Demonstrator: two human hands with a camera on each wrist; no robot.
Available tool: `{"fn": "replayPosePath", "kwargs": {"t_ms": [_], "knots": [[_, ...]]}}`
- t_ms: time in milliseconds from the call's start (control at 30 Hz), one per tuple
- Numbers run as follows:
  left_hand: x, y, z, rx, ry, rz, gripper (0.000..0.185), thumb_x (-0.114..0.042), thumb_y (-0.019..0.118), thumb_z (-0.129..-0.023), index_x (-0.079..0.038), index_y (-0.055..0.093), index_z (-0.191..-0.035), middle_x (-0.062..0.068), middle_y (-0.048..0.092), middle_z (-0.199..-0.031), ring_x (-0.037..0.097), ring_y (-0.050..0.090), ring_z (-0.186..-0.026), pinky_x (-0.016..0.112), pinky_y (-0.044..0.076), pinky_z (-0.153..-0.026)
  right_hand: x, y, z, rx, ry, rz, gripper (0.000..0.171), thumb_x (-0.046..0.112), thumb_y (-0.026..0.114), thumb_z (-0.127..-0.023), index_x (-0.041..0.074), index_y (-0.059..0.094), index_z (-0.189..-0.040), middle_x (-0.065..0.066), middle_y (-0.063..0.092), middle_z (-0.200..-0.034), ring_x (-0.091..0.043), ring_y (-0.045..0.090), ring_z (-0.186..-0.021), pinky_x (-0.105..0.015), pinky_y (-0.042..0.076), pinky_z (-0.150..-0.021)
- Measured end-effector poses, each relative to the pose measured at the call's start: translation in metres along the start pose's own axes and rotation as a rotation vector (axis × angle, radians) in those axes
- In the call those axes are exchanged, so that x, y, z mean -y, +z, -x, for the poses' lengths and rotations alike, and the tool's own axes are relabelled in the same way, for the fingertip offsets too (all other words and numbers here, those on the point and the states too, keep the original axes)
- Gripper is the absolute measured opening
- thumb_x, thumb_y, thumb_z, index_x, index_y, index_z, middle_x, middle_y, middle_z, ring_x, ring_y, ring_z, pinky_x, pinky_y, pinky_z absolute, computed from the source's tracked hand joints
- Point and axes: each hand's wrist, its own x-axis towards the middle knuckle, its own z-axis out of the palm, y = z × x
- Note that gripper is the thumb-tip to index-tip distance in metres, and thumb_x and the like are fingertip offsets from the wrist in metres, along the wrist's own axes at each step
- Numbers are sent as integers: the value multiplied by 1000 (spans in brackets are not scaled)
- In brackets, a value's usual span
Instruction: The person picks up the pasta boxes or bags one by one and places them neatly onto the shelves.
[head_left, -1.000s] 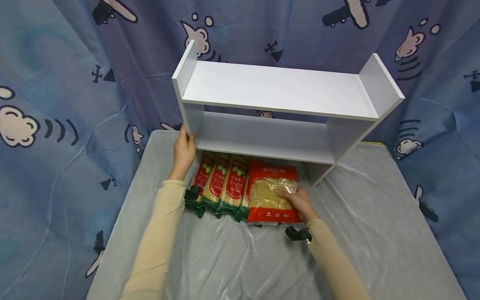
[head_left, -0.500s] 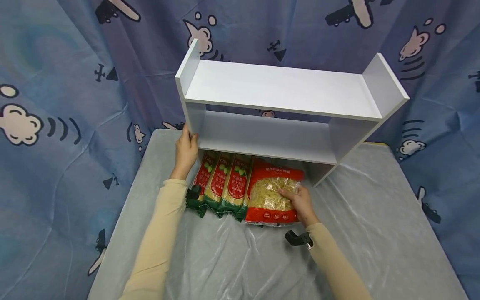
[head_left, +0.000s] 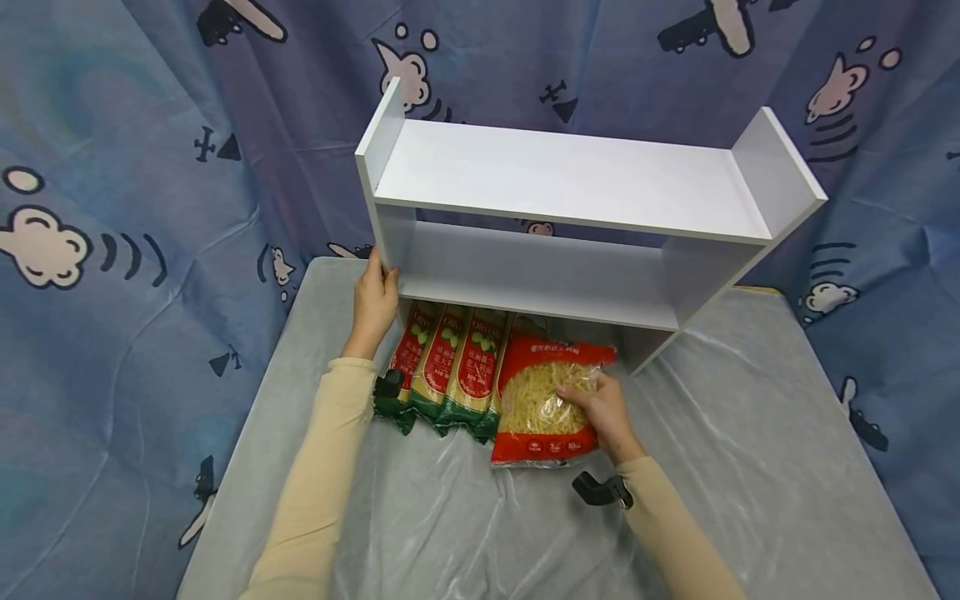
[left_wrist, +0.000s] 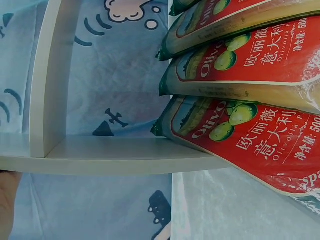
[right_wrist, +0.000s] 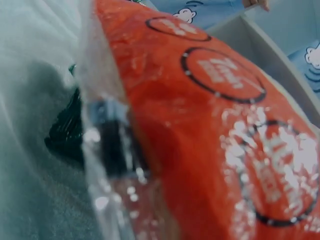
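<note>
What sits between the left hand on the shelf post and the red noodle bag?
In the head view, three spaghetti packs lie side by side between the left hand and the red noodle bag.

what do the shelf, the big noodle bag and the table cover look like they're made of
Shelf: probably laminated board, judging by its smooth matte white panels and square edges.
Noodle bag: thin glossy plastic film, red print around a clear window showing noodles, with glare in the right wrist view.
Table cover: likely a soft grey-white sheet, wrinkled and faintly shiny; cloth or plastic is unclear.

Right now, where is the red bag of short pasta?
In the head view the red pasta bag lies on the table under the white shelf's front edge, right of three spaghetti packs, held by the right hand.
</note>
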Motion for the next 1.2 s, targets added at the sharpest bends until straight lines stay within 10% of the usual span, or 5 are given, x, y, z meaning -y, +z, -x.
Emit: {"fn": "replayPosePath", "kwargs": {"t_ms": [1200], "knots": [[-1, 0, 2, -3, 17, -1, 42, -2, 45, -98, 2, 37, -140, 33, 51, -125, 45, 53, -111, 56, 47, -86, 125, -1, 92, 128, -463, -65, 37, -19, 70, -67, 10, 72, -89, -4, 70, -80, -15, 66, -65, -28, 55, -55]]}}
